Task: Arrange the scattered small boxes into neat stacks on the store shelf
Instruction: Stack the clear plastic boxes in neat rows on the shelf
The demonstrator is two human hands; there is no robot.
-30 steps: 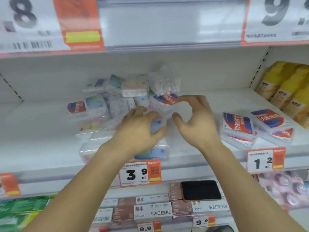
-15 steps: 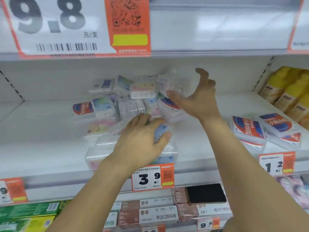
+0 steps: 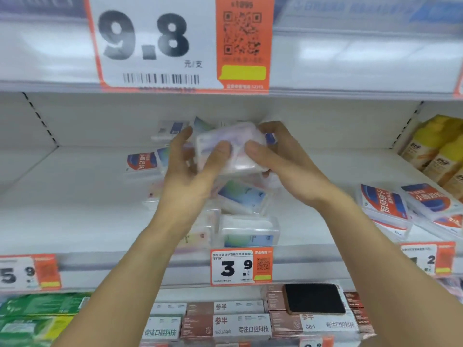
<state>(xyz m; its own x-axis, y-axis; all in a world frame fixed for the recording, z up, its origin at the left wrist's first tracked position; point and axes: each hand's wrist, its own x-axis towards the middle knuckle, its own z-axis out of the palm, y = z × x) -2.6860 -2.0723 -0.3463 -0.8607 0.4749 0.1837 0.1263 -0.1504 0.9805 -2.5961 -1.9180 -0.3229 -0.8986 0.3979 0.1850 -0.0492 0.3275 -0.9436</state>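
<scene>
Clear box is held up in the air above the pile, at 12 o'clock from the 3.9 price tag. It is blurred; it could be one box or two pressed together, cannot tell. Left hand grips its left end, thumb across the near face. Right hand grips the right end, fingers curled over the top, thumb on the front.

Below the hands, on the white shelf: loose pile of boxes, lying at different angles, several hidden by the arms. Countable there: one blue-green box directly under the held one, one clear box at the shelf's front edge, one red-and-blue box at 9 o'clock, at least two more at the back wall. Rough total about seven; exact count not possible.

At 3 o'clock, a separate group of red-and-blue boxes, at least three. Yellow packages further right, about three. Dark phone on the lower shelf.

Risks, as judged: smooth plastic held only at the ends may slip or twist and drop onto the pile. Setting it on the tilted blue-green box would give a leaning stack. A forearm could nudge the front-edge box off the shelf.
</scene>
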